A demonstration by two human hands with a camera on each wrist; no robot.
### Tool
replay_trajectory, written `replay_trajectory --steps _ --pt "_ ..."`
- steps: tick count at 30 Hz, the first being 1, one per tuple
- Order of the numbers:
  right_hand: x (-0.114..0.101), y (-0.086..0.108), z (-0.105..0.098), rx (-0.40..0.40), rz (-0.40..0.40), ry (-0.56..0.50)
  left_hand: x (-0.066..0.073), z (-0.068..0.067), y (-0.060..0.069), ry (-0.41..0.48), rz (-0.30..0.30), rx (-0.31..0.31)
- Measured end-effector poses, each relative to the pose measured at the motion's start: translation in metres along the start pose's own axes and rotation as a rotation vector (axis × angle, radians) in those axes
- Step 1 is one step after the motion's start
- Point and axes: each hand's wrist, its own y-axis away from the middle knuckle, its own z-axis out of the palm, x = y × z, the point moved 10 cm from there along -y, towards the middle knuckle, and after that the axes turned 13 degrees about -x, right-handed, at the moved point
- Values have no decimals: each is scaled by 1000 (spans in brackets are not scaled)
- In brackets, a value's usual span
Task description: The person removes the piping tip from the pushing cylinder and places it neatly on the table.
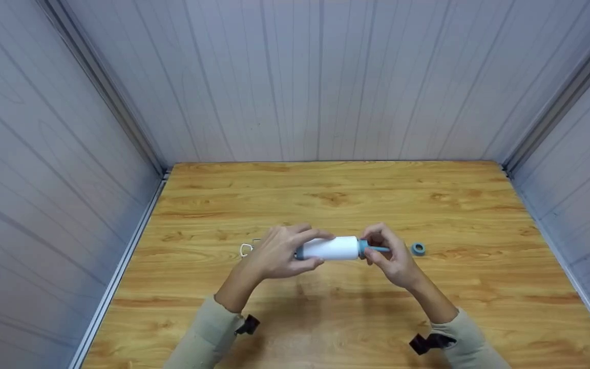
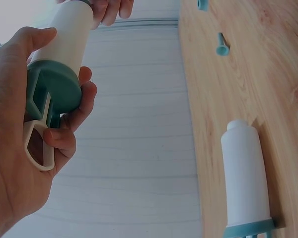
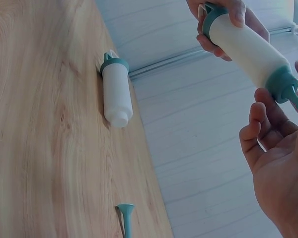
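A white icing syringe (image 1: 338, 248) with teal ends is held level above the table. My left hand (image 1: 279, 251) grips it around the rear of its barrel, by the teal end cap (image 2: 57, 84). The white plunger ring (image 2: 39, 148) lies against that palm. At the front, my right hand (image 1: 395, 261) pinches the teal nozzle collar (image 3: 280, 84) between thumb and fingers. A slim teal nozzle tip (image 1: 378, 249) points right from the collar. A second syringe (image 3: 116, 91), its white neck bare, lies on the table, mostly hidden by my left hand in the head view.
Right of my right hand, a teal ring (image 1: 418, 249) rests on the wooden table (image 1: 325, 200). A loose teal funnel-shaped nozzle (image 2: 222, 45) lies on the table in both wrist views. Pale panel walls (image 1: 295, 77) enclose the back and both sides.
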Motion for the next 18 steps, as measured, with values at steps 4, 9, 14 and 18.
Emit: replay_trajectory --steps 4,9,14,18 --pt "1 1 0 3 3 -26 1 1 0 0 4 -2" --pt "3 2 1 8 45 -37 0 2 -1 14 -3 -13" --pt "0 2 -2 30 23 21 -1 2 -1 10 -4 -15" --pt "-2 2 -2 33 -13 45 -2 2 -1 9 -5 -11"
